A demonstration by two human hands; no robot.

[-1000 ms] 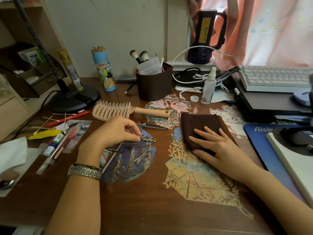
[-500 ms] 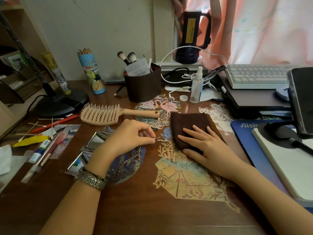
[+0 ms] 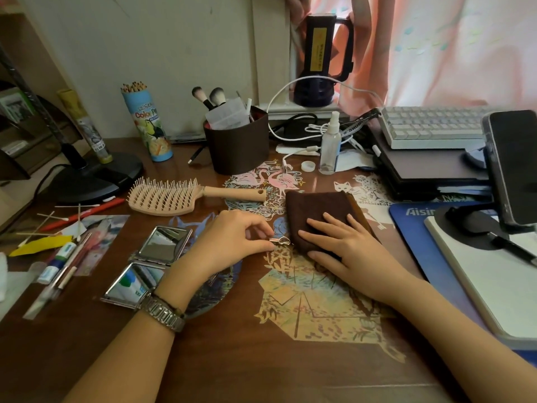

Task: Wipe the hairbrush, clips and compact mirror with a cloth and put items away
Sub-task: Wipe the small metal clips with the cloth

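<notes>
My left hand [image 3: 229,242] pinches a small metal hair clip [image 3: 280,241] right at the left edge of the folded brown cloth [image 3: 318,210]. My right hand [image 3: 345,251] lies flat on that cloth with straight fingers. A beige hairbrush [image 3: 174,196] rests bristles-up behind my left hand. The open square compact mirror [image 3: 148,266] lies on the desk to the left of my left wrist. More thin clips are mostly hidden under my left hand.
A brown holder [image 3: 236,144] with makeup brushes stands at the back centre, next to a spray bottle [image 3: 329,146] and a pencil tube [image 3: 148,123]. Lamp base [image 3: 93,175], pens and cotton swabs [image 3: 55,216] crowd the left. A phone on a stand [image 3: 511,167], keyboard [image 3: 430,129] and mouse pad [image 3: 412,222] fill the right.
My left hand picked the clip off the pile and carried it right to the cloth's edge, uncovering the open mirror. My right hand stayed flat on the cloth.
</notes>
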